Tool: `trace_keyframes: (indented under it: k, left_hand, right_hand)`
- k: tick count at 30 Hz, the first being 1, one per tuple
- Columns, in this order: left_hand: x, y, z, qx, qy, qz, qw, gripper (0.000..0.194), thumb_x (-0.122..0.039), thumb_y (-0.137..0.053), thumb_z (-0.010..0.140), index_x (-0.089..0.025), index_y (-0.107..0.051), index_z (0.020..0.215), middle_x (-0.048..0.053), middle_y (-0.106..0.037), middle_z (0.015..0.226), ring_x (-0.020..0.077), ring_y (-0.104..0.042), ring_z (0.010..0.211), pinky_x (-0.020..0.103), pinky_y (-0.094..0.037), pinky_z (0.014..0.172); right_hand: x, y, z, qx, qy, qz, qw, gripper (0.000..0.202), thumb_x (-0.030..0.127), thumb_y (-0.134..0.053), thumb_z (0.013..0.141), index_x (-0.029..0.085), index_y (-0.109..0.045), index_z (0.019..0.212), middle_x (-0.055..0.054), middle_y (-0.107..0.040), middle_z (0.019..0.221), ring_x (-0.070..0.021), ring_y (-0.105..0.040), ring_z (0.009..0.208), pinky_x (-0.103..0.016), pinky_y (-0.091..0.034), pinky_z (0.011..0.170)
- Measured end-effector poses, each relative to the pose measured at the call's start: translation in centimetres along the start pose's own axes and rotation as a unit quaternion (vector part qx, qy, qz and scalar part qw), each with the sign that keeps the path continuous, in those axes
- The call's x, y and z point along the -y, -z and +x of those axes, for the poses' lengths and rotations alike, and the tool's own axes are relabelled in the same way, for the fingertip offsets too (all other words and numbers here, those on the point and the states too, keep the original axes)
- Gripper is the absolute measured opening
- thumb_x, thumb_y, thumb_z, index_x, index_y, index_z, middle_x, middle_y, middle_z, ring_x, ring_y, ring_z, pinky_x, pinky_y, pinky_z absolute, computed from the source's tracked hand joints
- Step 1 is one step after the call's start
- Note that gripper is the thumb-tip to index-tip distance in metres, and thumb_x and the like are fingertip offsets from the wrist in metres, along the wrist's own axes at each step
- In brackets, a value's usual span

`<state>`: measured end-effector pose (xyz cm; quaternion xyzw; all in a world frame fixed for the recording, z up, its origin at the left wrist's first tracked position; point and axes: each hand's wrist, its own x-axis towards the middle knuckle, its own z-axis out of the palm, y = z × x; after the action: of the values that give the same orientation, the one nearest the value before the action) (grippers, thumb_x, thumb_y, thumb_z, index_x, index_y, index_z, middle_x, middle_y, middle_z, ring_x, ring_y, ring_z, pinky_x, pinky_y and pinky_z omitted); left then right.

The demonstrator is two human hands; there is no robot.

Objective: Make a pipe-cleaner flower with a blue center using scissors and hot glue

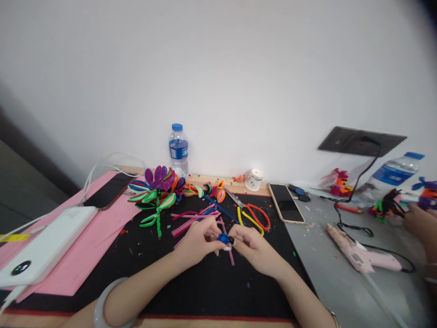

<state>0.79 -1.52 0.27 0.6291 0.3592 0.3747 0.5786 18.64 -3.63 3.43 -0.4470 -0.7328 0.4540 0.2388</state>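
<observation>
Small blue piece pinched at my fingertips, partway by the look of it

My left hand [201, 239] grips the small blue piece [223, 238] between thumb and fingers. My right hand [254, 250] is pinched closed at its right edge, by a dark bit [231, 240]; can't tell exactly what those fingers grip. All above the black mat [191, 291]. Done, I'd judge: the multicolored flower [157, 182], beyond my left hand. Left, seemingly: the blue piece, not joined to it, and loose pink strips [186, 226] just beyond my hands. Scissors [236, 199] lie farther out, unheld.
</observation>
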Motion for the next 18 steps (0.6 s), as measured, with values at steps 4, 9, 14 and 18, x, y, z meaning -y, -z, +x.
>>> trace_keyframes:
  k: [4, 9, 14, 18]
  left_hand:
    - [0.26, 0.00, 0.04, -0.002, -0.004, -0.002, 1.000, 0.032, -0.023, -0.072, 0.059, -0.017, -0.041, 0.066, -0.002, -0.061, 0.056, 0.0116, -0.058, 0.046, 0.021, -0.044, 0.045]
    - [0.09, -0.06, 0.06, -0.009, -0.007, 0.004, 1.000, 0.032, -0.024, -0.071, 0.060, -0.017, -0.041, 0.065, -0.003, -0.060, 0.053, 0.0112, -0.057, 0.044, 0.020, -0.042, 0.044]
    - [0.25, -0.08, 0.05, -0.018, -0.007, 0.005, 1.000, 0.030, -0.022, -0.071, 0.060, -0.017, -0.042, 0.066, -0.004, -0.059, 0.052, 0.0108, -0.056, 0.043, 0.020, -0.042, 0.044]
    - [0.44, -0.01, 0.17, -0.017, -0.010, 0.014, 1.000, 0.030, -0.024, -0.071, 0.060, -0.016, -0.042, 0.066, -0.004, -0.058, 0.052, 0.0106, -0.055, 0.043, 0.021, -0.042, 0.044]
  right_hand:
    - [-0.11, -0.09, 0.05, -0.012, 0.006, -0.007, 1.000, 0.013, 0.016, -0.040, 0.083, 0.017, -0.045, 0.071, 0.007, -0.032, 0.054, -0.0072, -0.028, 0.050, -0.020, -0.021, 0.047]
    - [-0.27, -0.24, 0.04, -0.018, 0.009, -0.007, 1.000, 0.014, 0.016, -0.040, 0.083, 0.017, -0.044, 0.070, 0.007, -0.031, 0.053, -0.0070, -0.028, 0.049, -0.020, -0.022, 0.047]
    - [-0.35, -0.39, 0.05, -0.027, 0.018, -0.024, 0.999, 0.015, 0.018, -0.040, 0.085, 0.017, -0.043, 0.070, 0.007, -0.030, 0.053, -0.0071, -0.027, 0.049, -0.021, -0.021, 0.047]
    - [-0.45, -0.43, 0.12, -0.044, 0.025, -0.038, 0.998, 0.017, 0.020, -0.041, 0.085, 0.017, -0.044, 0.069, 0.007, -0.029, 0.053, -0.0073, -0.027, 0.049, -0.021, -0.021, 0.048]
